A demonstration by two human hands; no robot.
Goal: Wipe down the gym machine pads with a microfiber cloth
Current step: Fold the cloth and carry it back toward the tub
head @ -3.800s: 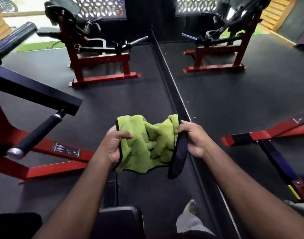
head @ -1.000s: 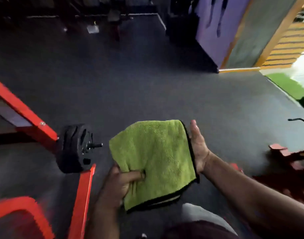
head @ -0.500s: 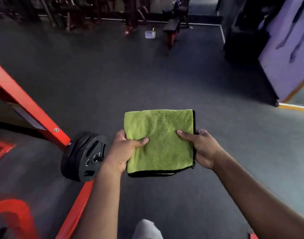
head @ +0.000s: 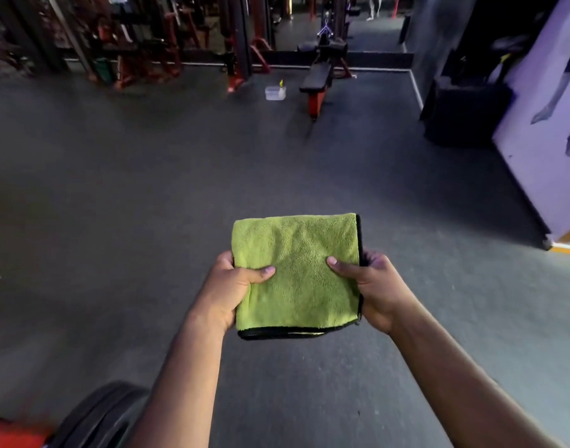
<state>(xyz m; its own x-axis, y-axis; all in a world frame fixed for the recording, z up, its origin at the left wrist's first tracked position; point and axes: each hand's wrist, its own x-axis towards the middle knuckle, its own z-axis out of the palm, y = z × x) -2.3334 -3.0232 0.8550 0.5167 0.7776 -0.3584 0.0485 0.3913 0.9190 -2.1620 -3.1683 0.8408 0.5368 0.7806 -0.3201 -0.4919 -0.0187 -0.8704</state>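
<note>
One folded green microfiber cloth (head: 296, 273), black-edged, no label legible; left hand (head: 227, 292) and right hand (head: 372, 289) pinch opposite sides; distant bench (head: 316, 80), possibly padded

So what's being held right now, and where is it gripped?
The folded green microfiber cloth, pinched by the left hand at its left edge and the right hand at its right edge.
</note>
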